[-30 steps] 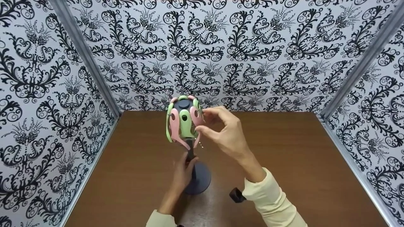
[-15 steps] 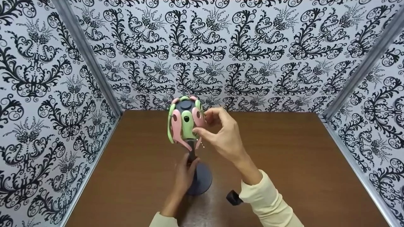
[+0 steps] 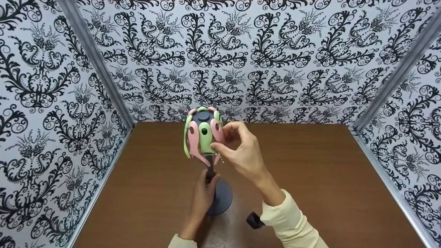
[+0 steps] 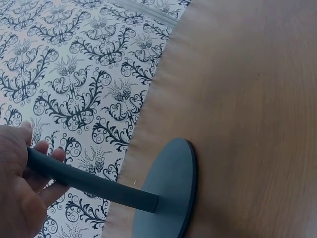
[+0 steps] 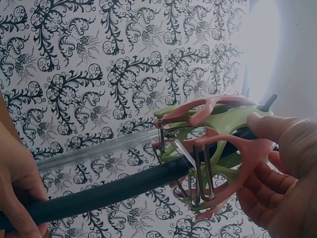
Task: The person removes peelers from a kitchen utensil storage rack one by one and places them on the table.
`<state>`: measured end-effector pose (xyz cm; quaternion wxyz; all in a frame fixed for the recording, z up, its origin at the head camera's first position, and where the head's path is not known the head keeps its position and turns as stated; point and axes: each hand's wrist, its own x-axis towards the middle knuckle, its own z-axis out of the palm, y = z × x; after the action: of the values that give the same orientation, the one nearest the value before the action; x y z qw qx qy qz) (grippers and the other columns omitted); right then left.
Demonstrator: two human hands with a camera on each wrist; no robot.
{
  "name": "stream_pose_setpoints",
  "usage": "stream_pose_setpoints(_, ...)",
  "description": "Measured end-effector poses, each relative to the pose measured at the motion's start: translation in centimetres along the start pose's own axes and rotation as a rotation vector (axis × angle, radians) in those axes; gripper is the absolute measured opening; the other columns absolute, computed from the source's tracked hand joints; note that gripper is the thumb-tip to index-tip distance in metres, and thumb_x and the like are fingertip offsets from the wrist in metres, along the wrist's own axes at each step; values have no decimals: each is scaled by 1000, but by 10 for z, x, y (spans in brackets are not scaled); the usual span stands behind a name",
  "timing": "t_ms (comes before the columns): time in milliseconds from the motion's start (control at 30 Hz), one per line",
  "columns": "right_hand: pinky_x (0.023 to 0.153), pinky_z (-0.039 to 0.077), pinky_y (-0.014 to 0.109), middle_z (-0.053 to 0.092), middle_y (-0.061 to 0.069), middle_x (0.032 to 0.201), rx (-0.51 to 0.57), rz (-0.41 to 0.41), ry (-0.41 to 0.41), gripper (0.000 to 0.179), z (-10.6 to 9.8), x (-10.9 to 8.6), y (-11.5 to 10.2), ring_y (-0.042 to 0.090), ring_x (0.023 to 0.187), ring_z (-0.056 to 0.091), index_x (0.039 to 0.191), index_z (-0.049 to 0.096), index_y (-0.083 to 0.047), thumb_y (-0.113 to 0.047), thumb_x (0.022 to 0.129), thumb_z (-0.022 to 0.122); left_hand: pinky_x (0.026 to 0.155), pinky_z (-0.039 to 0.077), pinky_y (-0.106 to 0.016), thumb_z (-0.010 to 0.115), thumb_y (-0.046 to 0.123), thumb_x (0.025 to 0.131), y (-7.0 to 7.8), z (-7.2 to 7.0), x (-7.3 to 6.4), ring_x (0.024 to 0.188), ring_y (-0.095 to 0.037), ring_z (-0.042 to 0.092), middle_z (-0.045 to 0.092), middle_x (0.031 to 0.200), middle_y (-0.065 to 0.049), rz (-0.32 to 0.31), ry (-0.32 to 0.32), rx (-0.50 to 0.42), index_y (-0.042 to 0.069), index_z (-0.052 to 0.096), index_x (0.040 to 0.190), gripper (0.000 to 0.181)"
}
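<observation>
A dark stand [image 3: 220,198] with a round base and a slim pole stands on the table, slightly tilted in the head view. Pink and green Y-shaped peelers hang round its top, such as the green peeler [image 3: 205,139] facing me and the pink peeler [image 3: 217,129] beside it. Metal blades show at their lower ends in the right wrist view. My left hand [image 3: 201,194] grips the pole [image 4: 94,183] below the peelers. At the right of the cluster, my right hand [image 3: 243,151] pinches a peeler [image 5: 247,148] between thumb and fingers; its far side is hidden.
The brown wooden table [image 3: 310,172] lies under the stand. Patterned black-and-white walls [image 3: 275,51] with grey metal corner strips [image 3: 93,62] enclose it on the left, back and right. A small black object [image 3: 254,220] sits at the right sleeve.
Both hands keep their hold on the stand and peeler. The right hand has sunk slightly, and the whole view has shifted a little.
</observation>
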<state>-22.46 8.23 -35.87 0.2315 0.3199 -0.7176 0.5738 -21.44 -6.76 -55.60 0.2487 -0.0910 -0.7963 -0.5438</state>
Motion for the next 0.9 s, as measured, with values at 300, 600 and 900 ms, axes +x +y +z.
stream_pose_setpoints(300, 79, 54, 35, 65, 6, 97, -6, 2, 19, 39, 2, -3, 1, 21, 85, 63, 110, 60, 0, -11, 85, 87, 70, 56, -34, 69, 19, 101, -4, 9, -2, 80, -13, 67, 70, 90, 2, -11, 64, 34, 4, 67, 109, 18)
stream_pose_setpoints(600, 76, 55, 32, 66, 5, 96, -43, -22, 53, 35, 0, -7, -3, 20, 82, 64, 110, 61, 0, -8, 86, 85, 60, 49, -29, 70, 18, 100, -9, 12, -2, 69, -11, 59, 65, 81, 5, 35, 102, 78, 9, 67, 105, 11)
stream_pose_setpoints(900, 74, 54, 31, 67, 6, 97, -69, -29, 56, 32, -5, -11, -8, 20, 83, 63, 111, 63, 1, -4, 86, 83, 62, 53, -32, 72, 15, 99, -13, 15, -3, 71, -11, 63, 67, 81, 4, 62, 126, 66, 11, 66, 103, 8)
